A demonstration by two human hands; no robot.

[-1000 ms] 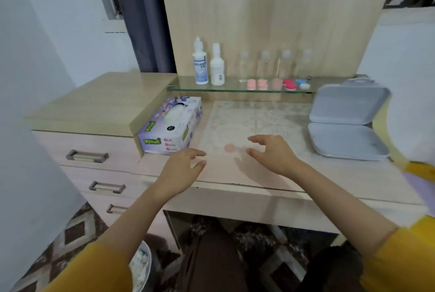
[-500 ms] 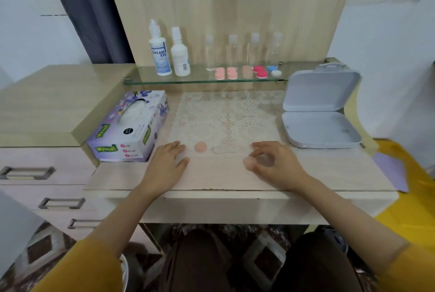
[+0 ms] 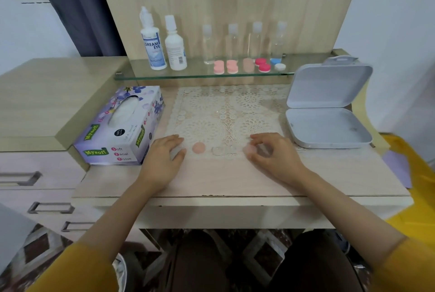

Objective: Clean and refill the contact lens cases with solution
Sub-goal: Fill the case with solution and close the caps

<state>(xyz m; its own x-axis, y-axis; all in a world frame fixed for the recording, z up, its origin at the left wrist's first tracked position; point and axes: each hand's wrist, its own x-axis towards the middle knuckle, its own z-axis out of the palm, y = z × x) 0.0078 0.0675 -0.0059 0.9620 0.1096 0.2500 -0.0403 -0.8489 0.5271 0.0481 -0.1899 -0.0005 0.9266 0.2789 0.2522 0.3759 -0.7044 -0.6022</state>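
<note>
Far left on the bench [image 3: 235,181]: tissue box [image 3: 120,127], lying flat, white tissue showing in its top slot. Just beside its near corner is the left hand [image 3: 162,162], palm down, fingers straight and relaxed at the edge of the lace mat [image 3: 223,115]. It holds nothing I can make out.

Right of those fingers, and apart from them, a peach cap [image 3: 198,148] lies flat on the mat. Next comes a clear lens case [image 3: 221,150], uncapped, at the mat's near edge. It is too see-through to tell what its wells hold.

Right hand [image 3: 277,157]: fingers curled, thumb and forefinger pinching a pale pink cap [image 3: 249,150], blurred, just beside the case.

Far right: grey box [image 3: 329,130], lid tipped up and back, plain grey floor on view.

Glass shelf [image 3: 193,73] behind, left to right:
- Two white solution bottles [image 3: 153,42], upright and capped.
- Four small clear bottles [image 3: 231,42], contents not readable.
- Closed cases in a row: pink cases [image 3: 225,67], a peach case [image 3: 247,65], a red case [image 3: 263,64], a blue-and-white case [image 3: 277,64].
</note>
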